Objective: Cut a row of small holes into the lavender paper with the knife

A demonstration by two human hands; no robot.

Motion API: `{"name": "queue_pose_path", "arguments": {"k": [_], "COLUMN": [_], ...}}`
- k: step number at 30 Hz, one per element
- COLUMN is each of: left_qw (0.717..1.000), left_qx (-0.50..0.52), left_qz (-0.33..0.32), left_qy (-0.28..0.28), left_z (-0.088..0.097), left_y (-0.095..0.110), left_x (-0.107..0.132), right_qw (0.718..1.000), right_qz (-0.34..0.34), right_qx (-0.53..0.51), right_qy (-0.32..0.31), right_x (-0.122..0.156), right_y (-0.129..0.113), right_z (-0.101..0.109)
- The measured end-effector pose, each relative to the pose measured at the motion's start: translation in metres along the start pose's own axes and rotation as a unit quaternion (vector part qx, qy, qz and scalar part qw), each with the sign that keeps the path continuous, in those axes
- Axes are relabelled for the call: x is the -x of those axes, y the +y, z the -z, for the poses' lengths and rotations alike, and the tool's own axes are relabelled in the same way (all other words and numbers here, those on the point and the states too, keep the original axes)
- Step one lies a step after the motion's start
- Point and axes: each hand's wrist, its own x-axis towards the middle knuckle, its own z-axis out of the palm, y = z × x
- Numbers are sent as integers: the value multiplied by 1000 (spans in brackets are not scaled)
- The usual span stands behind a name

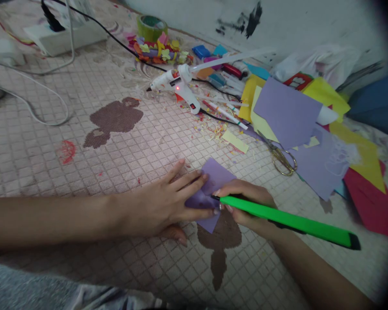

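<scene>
A small piece of purple paper [217,172] lies flat on the patterned tablecloth [142,172]. My left hand [168,198] presses down on it with fingers spread, covering its left part. In my right hand [248,198] is a green utility knife [284,217], gripped near its front end. The knife's dark tip meets the paper close to my left fingertips, and its handle slants up to the right. The fingers of my right hand are partly hidden behind the knife.
A white glue gun [181,86] with a lit red light stands beyond the hands. Scissors [281,159] lie to the right beside coloured paper sheets [287,112]. Paper scraps, green tape [151,28], and a power strip [64,36] with cables are farther back.
</scene>
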Motion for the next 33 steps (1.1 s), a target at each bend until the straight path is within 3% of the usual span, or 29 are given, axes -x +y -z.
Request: {"name": "queue_pose_path", "arguments": {"k": [3, 6, 11, 18, 24, 33], "left_qw": [998, 995, 994, 994, 995, 995], "left_qx": [43, 75, 92, 93, 87, 92], "left_qz": [-51, -59, -57, -56, -48, -45], "left_qy": [12, 3, -2, 23, -8, -5], "left_z": [2, 2, 2, 3, 5, 3], "left_y": [-10, -18, -20, -17, -16, -15], "left_x": [3, 4, 2, 1, 0, 1], "right_qw": [1000, 1000, 999, 999, 1000, 1000], "right_qz": [2, 13, 21, 16, 16, 7], "right_qx": [-5, 0, -6, 5, 11, -10], "right_qy": [-12, -28, -50, -28, -18, -26], "right_x": [-3, -7, -10, -6, -5, -4], "right_y": [0, -1, -4, 0, 0, -2], "right_z": [1, 4, 8, 4, 3, 5]}}
